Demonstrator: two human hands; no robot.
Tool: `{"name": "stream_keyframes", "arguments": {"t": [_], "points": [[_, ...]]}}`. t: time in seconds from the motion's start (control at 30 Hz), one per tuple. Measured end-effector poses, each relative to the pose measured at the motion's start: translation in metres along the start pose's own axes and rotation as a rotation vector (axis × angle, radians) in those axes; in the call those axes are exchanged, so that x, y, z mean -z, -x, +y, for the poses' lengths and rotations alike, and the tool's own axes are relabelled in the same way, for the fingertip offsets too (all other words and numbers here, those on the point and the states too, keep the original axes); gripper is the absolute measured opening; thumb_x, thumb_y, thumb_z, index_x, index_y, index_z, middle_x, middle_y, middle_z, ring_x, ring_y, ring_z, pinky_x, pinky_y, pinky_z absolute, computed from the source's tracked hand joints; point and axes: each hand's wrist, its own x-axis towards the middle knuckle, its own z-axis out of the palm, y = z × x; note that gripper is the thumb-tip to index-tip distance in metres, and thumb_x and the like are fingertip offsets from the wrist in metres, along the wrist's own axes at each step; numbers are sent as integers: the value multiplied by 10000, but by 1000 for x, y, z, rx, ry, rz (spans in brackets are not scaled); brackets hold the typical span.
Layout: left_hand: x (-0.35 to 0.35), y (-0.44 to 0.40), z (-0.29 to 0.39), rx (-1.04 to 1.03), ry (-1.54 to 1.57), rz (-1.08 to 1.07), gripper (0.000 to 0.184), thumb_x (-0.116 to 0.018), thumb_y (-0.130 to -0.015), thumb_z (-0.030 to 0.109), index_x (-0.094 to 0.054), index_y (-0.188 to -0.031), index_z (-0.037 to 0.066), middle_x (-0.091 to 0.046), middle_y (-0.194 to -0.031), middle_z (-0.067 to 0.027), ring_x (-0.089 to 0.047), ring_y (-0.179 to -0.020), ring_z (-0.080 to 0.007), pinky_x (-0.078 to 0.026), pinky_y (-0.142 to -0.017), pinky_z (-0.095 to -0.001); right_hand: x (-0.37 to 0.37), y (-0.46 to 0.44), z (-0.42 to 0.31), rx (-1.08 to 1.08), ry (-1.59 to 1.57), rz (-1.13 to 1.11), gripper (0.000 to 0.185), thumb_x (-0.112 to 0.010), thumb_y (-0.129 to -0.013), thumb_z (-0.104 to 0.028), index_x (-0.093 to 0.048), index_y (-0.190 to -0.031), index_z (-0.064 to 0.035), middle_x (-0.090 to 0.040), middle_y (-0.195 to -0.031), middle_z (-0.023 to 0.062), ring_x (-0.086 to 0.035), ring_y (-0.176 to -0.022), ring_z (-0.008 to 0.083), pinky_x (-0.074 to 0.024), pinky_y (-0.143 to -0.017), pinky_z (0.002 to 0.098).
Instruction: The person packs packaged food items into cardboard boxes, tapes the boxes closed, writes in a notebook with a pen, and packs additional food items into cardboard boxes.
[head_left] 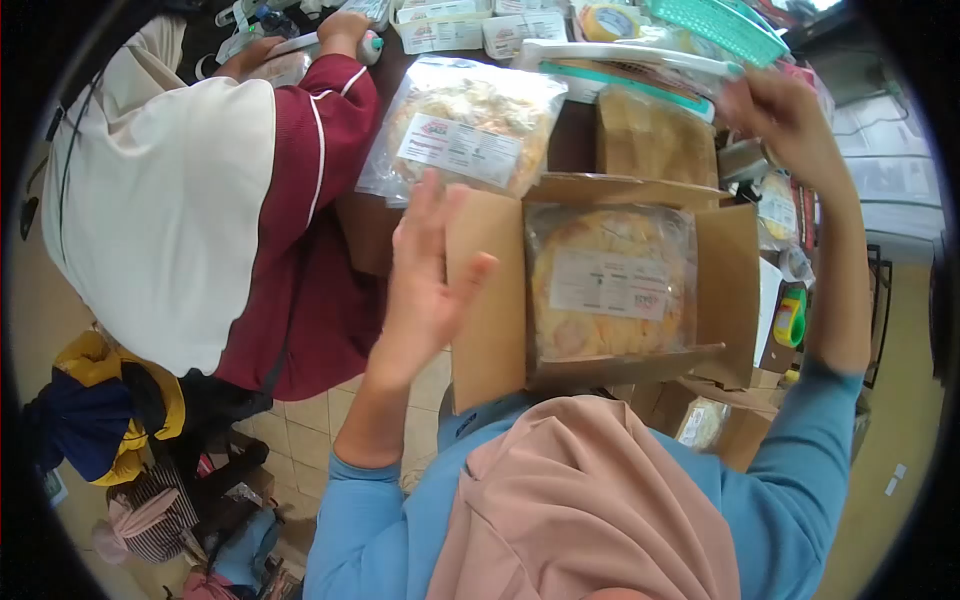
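Observation:
My left hand [425, 275] is open, fingers stretched upward and slightly blurred, beside the left flap of an open cardboard box [610, 372]. Inside the box lies a bagged pizza [572, 330] with a white label. Just beyond my left fingertips is another bagged pizza [478, 105], labelled pepperoni. At the upper right my right hand [775, 120] is closed at the end of a long white bar [630, 52], which looks like the arm of a bag sealer. Its fingers are partly blurred. Beneath the bar runs a teal-edged base [640, 88].
At my left a co-worker's maroon sleeve [318, 120] reaches to a similar white bar. Labelled white packs [440, 30] and a green basket [720, 28] stand at the back. A brown paper-like block [655, 140] sits behind the box. A green tape dispenser [790, 318] is at the right.

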Motion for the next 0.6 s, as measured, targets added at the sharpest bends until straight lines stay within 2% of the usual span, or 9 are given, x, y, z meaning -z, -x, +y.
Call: {"name": "stream_keyframes", "arguments": {"t": [0.03, 0.1, 0.13, 0.2, 0.3, 0.37, 0.4, 0.5, 0.6], "points": [[1, 8, -2, 94, 90, 78, 468, -495, -916, 267, -382, -1305, 34, -328, -1390, -170, -376, -1240, -313, -304, -1010, -363, -3, 40, 18, 8, -322, -118, 144, -610, -825, -158, -625, -840, -15, -596, -658, 37, -585, -625, 77, -448, -568, 184], [0, 24, -6, 323, 494, 181, 357, -353, -974, 219, -403, -1261, 11, -420, -1327, -125, -446, -1179, -227, -362, -959, -332, -21, 94, 24, 6, -93, -323, 326, -669, -795, -278, -629, -896, 29, -642, -761, 88, -622, -723, 192, -490, -650, 285], [0, 37, -10, 346, 556, 150, 365, -350, -974, 239, -409, -1255, 15, -426, -1319, -128, -435, -1189, -226, -347, -971, -334, -38, 115, 37, 167, -135, -381, 461, -703, -749, -344, -606, -1018, 17, -636, -959, 135, -609, -882, 259, -485, -762, 343], [0, 48, -6, 360, 613, 126, 373, -348, -974, 260, -415, -1250, 18, -431, -1312, -132, -424, -1200, -225, -332, -983, -336, -58, 143, 27, 166, -249, -432, 562, -743, -688, -375, -570, -1091, -25, -586, -1099, 120, -544, -1043, 265, -425, -879, 367], [0, 47, 29, 70, 348, 183, 428, -369, -963, 295, -367, -1290, 20, -437, -1306, -130, -412, -1202, -230, -336, -971, -337, -71, 163, 23, 194, -77, -342, 675, -760, -632, -386, -525, -1156, -32, -571, -1074, 141, -541, -1005, 305, -434, -855, 395], [1, 29, 85, -175, -358, -57, 730, -533, -844, 465, -279, -1359, 14, -322, -1388, -189, -269, -1300, -333, -186, -1054, -461, -92, 160, 27, 198, 186, -148, 654, -766, -612, -349, -524, -1139, -48, -553, -1080, 132, -531, -1005, 312, -422, -861, 414], [-12, 27, 103, -203, -523, -173, 804, -554, -810, 496, -246, -1374, 13, -259, -1418, -190, -195, -1324, -349, -148, -1055, -500, -103, 156, 31, 186, 447, 53, 638, -773, -592, -312, -522, -1123, -65, -535, -1086, 123, -522, -1005, 320, -410, -867, 434], [-86, 34, 110, -189, -776, -431, 899, -530, -797, 545, -145, -1408, 10, -71, -1472, -203, 5, -1365, -367, -28, -1057, -561, -132, 140, 45, 49, 582, -85, 639, -769, -584, -284, -503, -1131, -86, -517, -1053, 109, -494, -1015, 322, -384, -868, 445], [-149, 44, 68, -138, -783, -359, 943, -529, -797, 545, -53, -1418, 19, 10, -1479, -196, 47, -1366, -356, -15, -1046, -588, -102, 129, 21, 184, 418, 5, 614, -731, -646, -290, -493, -1167, -69, -510, -1140, 113, -491, -1043, 316, -388, -889, 411]]}}
